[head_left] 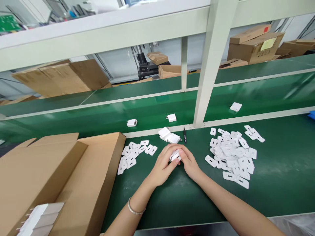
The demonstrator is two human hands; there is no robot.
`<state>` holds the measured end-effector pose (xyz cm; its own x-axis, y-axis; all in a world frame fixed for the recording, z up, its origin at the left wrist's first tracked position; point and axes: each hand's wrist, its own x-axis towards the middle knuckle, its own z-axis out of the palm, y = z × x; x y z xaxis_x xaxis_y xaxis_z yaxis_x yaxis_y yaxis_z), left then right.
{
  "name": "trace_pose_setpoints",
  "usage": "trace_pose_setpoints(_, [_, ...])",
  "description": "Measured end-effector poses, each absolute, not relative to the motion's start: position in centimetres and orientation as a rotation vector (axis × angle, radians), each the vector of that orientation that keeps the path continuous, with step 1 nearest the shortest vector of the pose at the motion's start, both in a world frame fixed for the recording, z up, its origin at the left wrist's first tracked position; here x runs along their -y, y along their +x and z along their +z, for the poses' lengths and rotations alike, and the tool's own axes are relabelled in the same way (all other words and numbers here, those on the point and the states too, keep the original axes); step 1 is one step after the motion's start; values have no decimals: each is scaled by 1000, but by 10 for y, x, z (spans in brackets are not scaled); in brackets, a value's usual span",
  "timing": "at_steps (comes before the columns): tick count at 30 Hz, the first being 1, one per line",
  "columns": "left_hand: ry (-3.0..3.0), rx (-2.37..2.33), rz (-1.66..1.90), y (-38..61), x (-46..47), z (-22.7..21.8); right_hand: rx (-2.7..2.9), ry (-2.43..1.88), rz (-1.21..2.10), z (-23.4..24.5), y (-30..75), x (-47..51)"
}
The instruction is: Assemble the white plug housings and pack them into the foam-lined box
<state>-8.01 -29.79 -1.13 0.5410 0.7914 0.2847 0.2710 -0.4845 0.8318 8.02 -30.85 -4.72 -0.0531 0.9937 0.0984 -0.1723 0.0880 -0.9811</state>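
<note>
Both of my hands meet over the green worktop around a white USB charger (175,155), its slotted end face turned toward me. My left hand (160,166) wraps it from the left, thumb at its lower edge. From the other side, my right hand (191,164) presses fingers and thumb against it. Just beyond the hands lie several white chargers (169,135) and a slim black pen-like tool (184,135). Small white slotted plates are heaped to the left (129,158), and a larger heap of slotted plates (231,154) lies to the right.
An open cardboard box (98,183) at the left holds several white chargers (40,219) with prongs. Against the green back panel are a charger (132,123), another charger (171,117) and a white square piece (236,107). A pale metal post (206,75) rises behind the worktop.
</note>
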Motion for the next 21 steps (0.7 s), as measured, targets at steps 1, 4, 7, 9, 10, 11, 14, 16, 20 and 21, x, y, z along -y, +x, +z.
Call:
trace_pose_setpoints(1, [2059, -871, 869, -78, 291, -8, 1119, -991, 1239, -49, 80, 306])
trace_pose_setpoints(4, [2137, -1021, 901, -67, 248, 2, 968, -1017, 1183, -52, 81, 299])
trace_pose_setpoints(7, [2235, -1403, 806, -41, 179, 12, 883, -1050, 1113, -56, 86, 292])
trace_pose_setpoints(9, [2417, -1578, 518, -15, 134, 15, 872, -1085, 1042, -58, 90, 287])
trace_pose_setpoints(10, [2503, -1596, 375, -2, 115, 16, 878, -1105, 1004, -60, 92, 286])
trace_pose_setpoints(11, [2554, -1577, 286, 13, 100, 15, 887, -1124, 970, -62, 94, 284])
trace_pose_setpoints(14, [2611, -1453, 120, 51, 73, 8, 886, -1154, 937, -68, 97, 281])
trace_pose_setpoints(16, [2622, -1388, 23, 70, 66, 1, 868, -1158, 962, -70, 96, 281])
trace_pose_setpoints(20, [2635, -1373, -63, 68, 53, 1, 878, -1169, 980, -68, 94, 282])
trace_pose_setpoints(21, [2630, -1414, -64, 57, 49, 5, 884, -1172, 975, -67, 93, 283])
